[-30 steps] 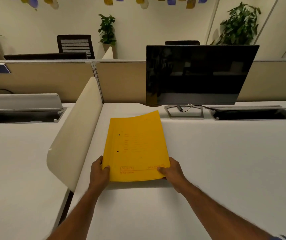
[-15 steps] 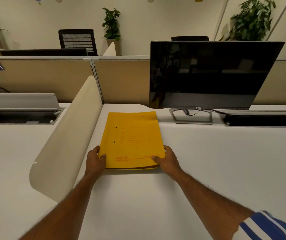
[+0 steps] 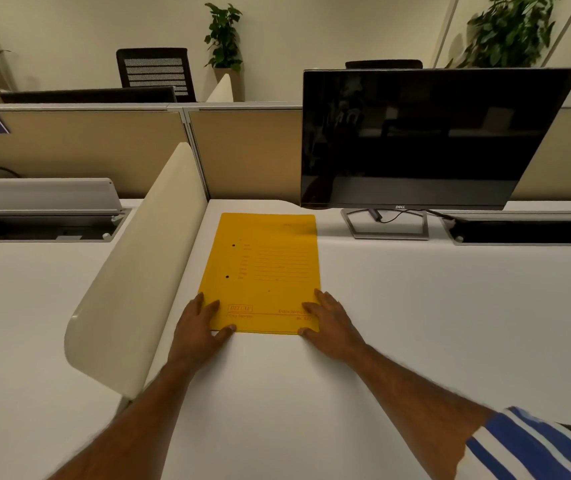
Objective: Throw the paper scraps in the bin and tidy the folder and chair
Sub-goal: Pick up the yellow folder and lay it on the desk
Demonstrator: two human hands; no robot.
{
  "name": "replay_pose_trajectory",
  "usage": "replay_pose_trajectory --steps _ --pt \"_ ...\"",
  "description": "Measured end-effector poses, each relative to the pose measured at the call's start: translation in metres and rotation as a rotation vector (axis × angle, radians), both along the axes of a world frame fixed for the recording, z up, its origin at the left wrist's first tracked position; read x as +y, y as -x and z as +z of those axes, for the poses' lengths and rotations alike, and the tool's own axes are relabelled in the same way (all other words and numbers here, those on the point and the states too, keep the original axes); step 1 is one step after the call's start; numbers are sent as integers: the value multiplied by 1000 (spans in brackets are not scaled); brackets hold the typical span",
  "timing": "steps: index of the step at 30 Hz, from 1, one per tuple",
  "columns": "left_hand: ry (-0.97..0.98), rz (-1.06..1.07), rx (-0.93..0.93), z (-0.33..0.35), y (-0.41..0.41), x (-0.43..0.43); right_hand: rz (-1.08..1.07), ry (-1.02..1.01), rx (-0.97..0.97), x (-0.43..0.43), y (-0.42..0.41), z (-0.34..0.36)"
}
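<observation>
A yellow folder [image 3: 266, 268] lies flat and shut on the white desk [image 3: 433, 323], its far edge close to the beige partition. My left hand [image 3: 197, 327] rests on its near left corner, fingers spread flat on the cover and thumb at the near edge. My right hand [image 3: 329, 327] lies the same way on the near right corner. Neither hand curls around the folder. No paper scraps, bin or chair of this desk are in view.
A cream side divider [image 3: 138, 271] stands just left of the folder. A black monitor [image 3: 426, 133] on a metal stand sits to the right, with a cable tray [image 3: 526, 230] beside it. A black chair [image 3: 154, 69] and plants stand beyond the partition.
The folder went from lifted and bowed in both hands to lying flat farther back on the desk. My fingers moved from gripping its near corners to resting flat on top.
</observation>
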State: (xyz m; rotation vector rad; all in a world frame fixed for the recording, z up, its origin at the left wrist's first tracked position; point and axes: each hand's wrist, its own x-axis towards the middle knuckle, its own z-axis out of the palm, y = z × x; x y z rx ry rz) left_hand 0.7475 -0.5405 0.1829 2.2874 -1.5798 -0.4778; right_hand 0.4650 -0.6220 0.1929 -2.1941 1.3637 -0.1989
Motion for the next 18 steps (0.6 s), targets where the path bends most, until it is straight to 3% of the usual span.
replay_pose_trajectory --steps 8,18 --pt "-3 -10 -14 7 8 25 -49 -15 -16 19 31 5" --pt "38 -235 -38 27 76 80 -197 -12 9 105 101 24"
